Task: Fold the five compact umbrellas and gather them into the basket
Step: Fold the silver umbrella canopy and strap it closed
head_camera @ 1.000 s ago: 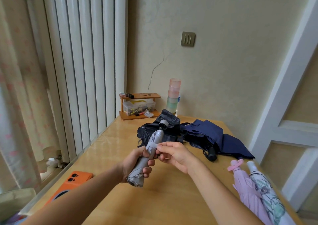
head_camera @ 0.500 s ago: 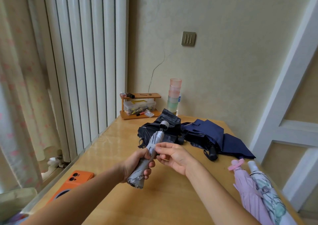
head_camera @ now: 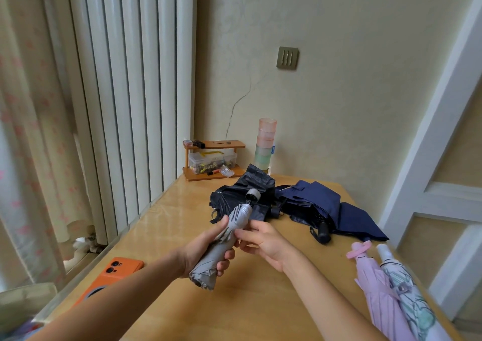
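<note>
My left hand grips a rolled grey umbrella above the wooden table, its handle pointing away from me. My right hand pinches the umbrella's strap at its middle. Behind lie a loose black umbrella and a loose navy umbrella. At the right edge lie a folded pink umbrella and a folded white patterned umbrella side by side. No basket is in view.
An orange phone lies at the table's left edge. A small wooden shelf with a clear box and stacked pastel cups stand at the back by the wall. A radiator and curtain are on the left, a white door on the right.
My right hand's fingers have shifted slightly along the strap around the grey umbrella. The left hand keeps the same hold.
</note>
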The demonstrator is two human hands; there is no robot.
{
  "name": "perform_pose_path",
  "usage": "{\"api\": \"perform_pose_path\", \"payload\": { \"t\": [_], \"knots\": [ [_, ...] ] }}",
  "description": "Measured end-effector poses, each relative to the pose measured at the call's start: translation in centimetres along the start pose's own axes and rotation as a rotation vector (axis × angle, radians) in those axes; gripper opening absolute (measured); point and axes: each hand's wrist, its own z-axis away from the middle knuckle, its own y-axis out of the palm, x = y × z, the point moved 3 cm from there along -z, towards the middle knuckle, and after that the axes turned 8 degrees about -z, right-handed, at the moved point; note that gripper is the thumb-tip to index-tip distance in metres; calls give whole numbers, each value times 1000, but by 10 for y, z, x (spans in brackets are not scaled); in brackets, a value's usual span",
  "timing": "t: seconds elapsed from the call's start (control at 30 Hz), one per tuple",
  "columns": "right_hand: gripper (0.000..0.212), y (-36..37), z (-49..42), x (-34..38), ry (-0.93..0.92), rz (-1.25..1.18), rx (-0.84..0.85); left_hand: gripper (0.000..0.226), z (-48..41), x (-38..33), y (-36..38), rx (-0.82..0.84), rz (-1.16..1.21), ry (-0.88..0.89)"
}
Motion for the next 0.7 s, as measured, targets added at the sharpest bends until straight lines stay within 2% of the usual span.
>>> {"api": "perform_pose_path", "payload": {
  "t": [0.1,0.2,0.3,0.37,0.43,0.53,0.63,0.7],
  "knots": [
    [44,-2,1,-5,-29,-22,41,77,2,0,1,-9,-99,-40],
    [55,-3,4,-8,-71,21,38,67,0,1,5,-29,-176,-30],
    [51,-6,6,-7,-124,45,53,55,-2,0,3,-124,-275,30],
    [46,-10,4,-8,-140,-20,66,47,-4,-5,-1,-273,-498,95],
    [49,-11,1,-9,-129,-151,48,35,-6,-10,-5,-480,-849,155],
    [55,-5,-2,-11,-79,-333,-121,30,-9,-8,-6,-761,-1418,205],
    [57,-2,-4,-11,-68,-381,-309,35,-13,0,-9,-848,-1599,201],
    [50,-14,-4,-8,-150,-430,-482,37,-11,2,-16,-841,-1628,182]
  ]
}}
